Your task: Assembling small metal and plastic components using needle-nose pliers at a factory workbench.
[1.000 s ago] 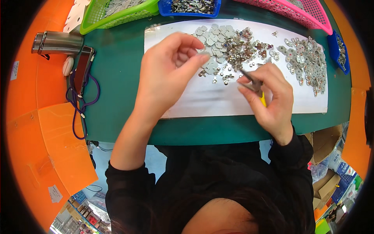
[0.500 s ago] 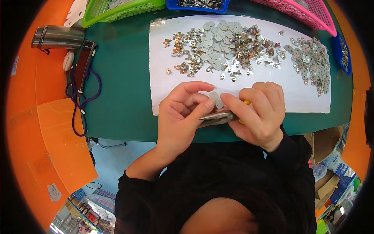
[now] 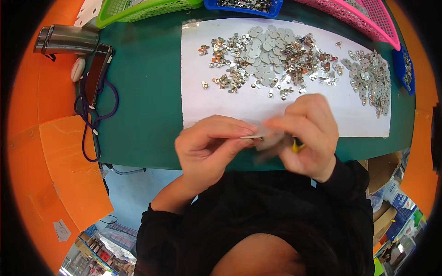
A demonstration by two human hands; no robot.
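Observation:
Between the thumb and fingertips of my left hand (image 3: 205, 149) is a thin grey plate (image 3: 250, 137), seen nearly edge-on. My right hand (image 3: 309, 135) is closed around pliers with yellow handles (image 3: 297, 146); their jaws are smeared by motion near the plate. Whether the jaws touch it I cannot tell. Beyond my hands, a white sheet (image 3: 221, 108) carries a heap of grey plates (image 3: 264, 50). Small metal clips (image 3: 299, 60) are piled against that heap, with others (image 3: 225, 55) at its left. A separate pile of plates with metal fittings (image 3: 370, 78) lies at the right.
Along the far edge stand a green basket (image 3: 152, 13), a blue tray (image 3: 244, 11) and a pink basket (image 3: 359, 23). Another blue tray (image 3: 403, 69) is at the right. On the left of the green table (image 3: 138, 92) are a steel flask (image 3: 69, 40) and a phone (image 3: 98, 76) with a purple cord.
The grey plate has turned from face-up to nearly edge-on in my left hand, which has shifted slightly left and nearer. The pliers have swung to the right, their jaws now blurred.

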